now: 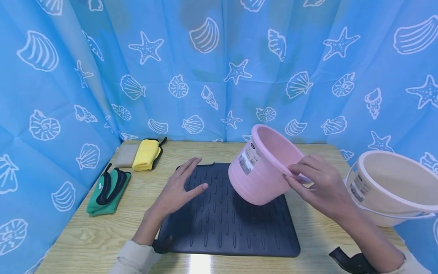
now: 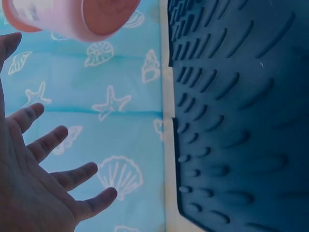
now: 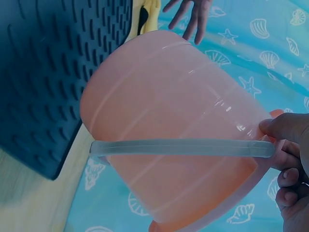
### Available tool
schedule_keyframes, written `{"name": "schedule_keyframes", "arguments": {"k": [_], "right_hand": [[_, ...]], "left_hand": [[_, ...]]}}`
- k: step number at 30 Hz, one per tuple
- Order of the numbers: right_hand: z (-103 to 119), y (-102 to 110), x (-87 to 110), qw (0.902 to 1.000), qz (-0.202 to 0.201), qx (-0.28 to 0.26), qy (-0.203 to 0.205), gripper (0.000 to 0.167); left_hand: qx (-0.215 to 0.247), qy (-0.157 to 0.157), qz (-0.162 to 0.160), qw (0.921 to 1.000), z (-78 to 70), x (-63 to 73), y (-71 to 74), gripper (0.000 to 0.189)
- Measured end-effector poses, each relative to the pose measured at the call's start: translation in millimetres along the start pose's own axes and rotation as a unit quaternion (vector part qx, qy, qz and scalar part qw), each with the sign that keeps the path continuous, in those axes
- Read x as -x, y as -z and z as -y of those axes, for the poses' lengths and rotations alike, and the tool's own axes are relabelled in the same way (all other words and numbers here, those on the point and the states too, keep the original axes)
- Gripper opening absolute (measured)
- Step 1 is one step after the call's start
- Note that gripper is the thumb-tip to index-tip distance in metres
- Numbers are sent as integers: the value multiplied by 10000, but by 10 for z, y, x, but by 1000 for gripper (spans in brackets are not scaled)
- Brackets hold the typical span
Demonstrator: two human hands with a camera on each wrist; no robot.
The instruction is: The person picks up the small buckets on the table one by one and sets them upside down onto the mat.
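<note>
A pink bucket [image 1: 260, 171] with a paper label hangs tilted over the black ridged mat [image 1: 222, 228], its mouth toward the upper right. My right hand [image 1: 318, 186] grips its rim on the right side, thumb on the outer wall in the right wrist view. Across the bucket's side there lies a pale grey handle [image 3: 183, 148]. My left hand [image 1: 181, 186] is held over the mat's left part, fingers straight and spread, touching nothing. In the left wrist view the bucket's base [image 2: 106, 19] shows beyond those fingers.
A cream bucket [image 1: 362, 190] with a handle stands at the table's right edge. On the left lie a folded green cloth with black trim [image 1: 113, 192], a folded yellow cloth [image 1: 146, 154] and a grey-beige block [image 1: 126, 155]. A blue seashell curtain [image 1: 212, 95] encloses the wooden table [image 1: 89, 243].
</note>
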State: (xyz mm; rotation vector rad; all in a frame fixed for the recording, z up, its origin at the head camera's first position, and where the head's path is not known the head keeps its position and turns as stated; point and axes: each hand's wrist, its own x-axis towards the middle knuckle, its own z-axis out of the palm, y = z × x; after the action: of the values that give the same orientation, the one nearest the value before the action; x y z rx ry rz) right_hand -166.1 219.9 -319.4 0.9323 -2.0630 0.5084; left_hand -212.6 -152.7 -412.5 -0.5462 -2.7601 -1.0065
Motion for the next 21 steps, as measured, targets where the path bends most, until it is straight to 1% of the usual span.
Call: {"name": "schedule_keyframes", "arguments": {"k": [8, 14, 17, 20, 21], "right_hand": [[57, -84, -67, 9998, -111, -135, 32, 44], [123, -134, -117, 9994, 90, -268, -204, 48], [137, -170, -149, 9993, 13, -349, -142, 45], [148, -208, -177, 9987, -81, -488, -99, 42], [153, -223, -186, 9984, -112, -543, -116, 36]], "left_hand": [[282, 15, 84, 9996, -61, -50, -72, 83], [570, 89, 153, 9982, -74, -70, -129, 81], [709, 171, 197, 9971, -87, -81, -153, 82], [872, 217, 134, 9959, -104, -96, -170, 82], [947, 221, 98, 9952, -109, -103, -174, 82]]}}
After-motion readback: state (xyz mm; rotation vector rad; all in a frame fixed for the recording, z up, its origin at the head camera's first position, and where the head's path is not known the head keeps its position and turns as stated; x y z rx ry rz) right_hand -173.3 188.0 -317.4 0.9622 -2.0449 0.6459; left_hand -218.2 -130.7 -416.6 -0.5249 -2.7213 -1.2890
